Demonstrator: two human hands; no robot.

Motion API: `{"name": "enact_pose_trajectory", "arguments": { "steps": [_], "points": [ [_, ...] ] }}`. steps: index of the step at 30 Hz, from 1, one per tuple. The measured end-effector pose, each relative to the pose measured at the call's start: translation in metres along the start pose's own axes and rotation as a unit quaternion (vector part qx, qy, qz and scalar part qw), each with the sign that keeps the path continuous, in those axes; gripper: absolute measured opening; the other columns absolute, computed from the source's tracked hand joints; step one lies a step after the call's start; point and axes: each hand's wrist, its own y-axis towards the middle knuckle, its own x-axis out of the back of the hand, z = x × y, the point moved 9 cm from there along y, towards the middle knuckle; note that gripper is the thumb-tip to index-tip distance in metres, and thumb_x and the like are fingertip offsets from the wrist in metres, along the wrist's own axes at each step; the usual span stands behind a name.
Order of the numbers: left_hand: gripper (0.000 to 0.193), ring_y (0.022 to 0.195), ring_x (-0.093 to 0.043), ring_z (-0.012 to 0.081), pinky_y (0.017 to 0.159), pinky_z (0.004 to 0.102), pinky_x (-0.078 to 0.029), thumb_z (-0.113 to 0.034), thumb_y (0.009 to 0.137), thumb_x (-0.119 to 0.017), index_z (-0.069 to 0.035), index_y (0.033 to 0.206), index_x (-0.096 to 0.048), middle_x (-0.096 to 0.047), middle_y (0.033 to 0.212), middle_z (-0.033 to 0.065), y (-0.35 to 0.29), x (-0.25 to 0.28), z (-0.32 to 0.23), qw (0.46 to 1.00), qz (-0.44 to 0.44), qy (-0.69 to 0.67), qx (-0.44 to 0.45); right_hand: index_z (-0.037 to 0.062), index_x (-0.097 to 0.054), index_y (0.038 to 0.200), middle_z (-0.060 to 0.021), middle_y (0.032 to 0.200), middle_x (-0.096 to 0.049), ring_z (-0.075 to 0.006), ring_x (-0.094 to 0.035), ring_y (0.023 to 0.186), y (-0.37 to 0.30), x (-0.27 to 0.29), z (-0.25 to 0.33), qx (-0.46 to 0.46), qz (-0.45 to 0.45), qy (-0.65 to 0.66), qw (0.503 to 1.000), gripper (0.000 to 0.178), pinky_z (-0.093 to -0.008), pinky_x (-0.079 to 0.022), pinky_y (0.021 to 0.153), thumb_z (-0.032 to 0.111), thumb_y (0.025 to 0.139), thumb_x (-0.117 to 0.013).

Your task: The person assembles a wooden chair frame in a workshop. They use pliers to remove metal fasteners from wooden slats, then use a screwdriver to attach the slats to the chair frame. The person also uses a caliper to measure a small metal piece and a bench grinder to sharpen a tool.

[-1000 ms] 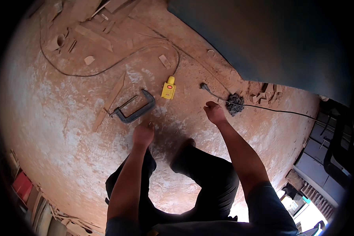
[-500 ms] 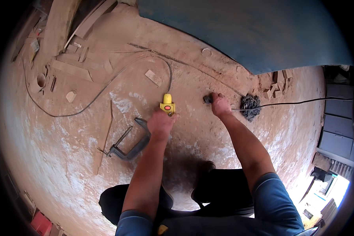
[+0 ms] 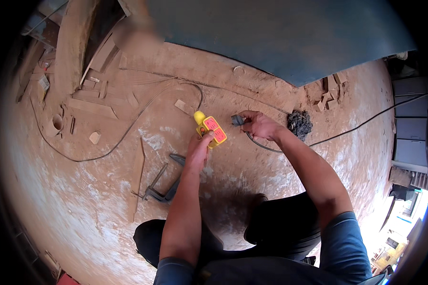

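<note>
My left hand [image 3: 198,151] grips a yellow extension socket [image 3: 218,135] by its near end, thumb on top. Its red outlet faces are turned up toward me, and a dark cable leaves its far end. To the right, my right hand [image 3: 260,125] pinches a black plug [image 3: 237,120], whose front points left at the socket. A small gap separates the two. From the plug a black cord [image 3: 266,147] loops below my right hand and runs off to the right. Behind my left forearm lies a metal G-clamp [image 3: 160,192] on the floor, partly hidden.
Wood offcuts [image 3: 94,108] and a cardboard tube [image 3: 57,122] lie at the left, beside a long wood strip [image 3: 138,178]. A dark fibrous clump [image 3: 299,124] sits right of my right hand. A large blue-green panel [image 3: 290,42] stands ahead; grey drawers [image 3: 410,128] stand far right.
The socket has been lifted and turned, so its red outlet faces now show. My right hand has brought the plug leftward, nearer the socket, and its cord has been pulled into a loop.
</note>
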Motion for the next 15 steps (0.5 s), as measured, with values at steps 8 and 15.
{"name": "enact_pose_trajectory", "arguments": {
  "steps": [8,15],
  "points": [
    [0.028,0.044,-0.037,0.0045,0.040,0.0222,-0.026,-0.034,0.093,-0.065,-0.010,0.105,-0.055,-0.054,0.071,-0.0031,-0.011,-0.007,-0.010,0.992,0.044,-0.122,-0.003,0.0053,-0.064,0.110,-0.0005,0.073,-0.059,-0.0090,-0.052,0.057,-0.060,-0.006,0.069,0.084,-0.023,-0.014,0.996,0.022,-0.0273,-0.045,0.052,0.022,0.096,-0.062],
    [0.023,0.048,-0.040,0.0041,0.040,0.0203,-0.028,-0.025,0.096,-0.062,-0.010,0.111,-0.054,-0.058,0.082,-0.0013,-0.023,-0.015,-0.024,0.982,0.054,-0.168,-0.067,0.0024,-0.065,0.103,-0.0024,0.072,-0.060,-0.0105,-0.054,0.068,-0.056,0.004,0.053,0.086,-0.050,-0.042,0.994,0.021,-0.0290,-0.046,0.062,0.022,0.096,-0.060]
  ]
}}
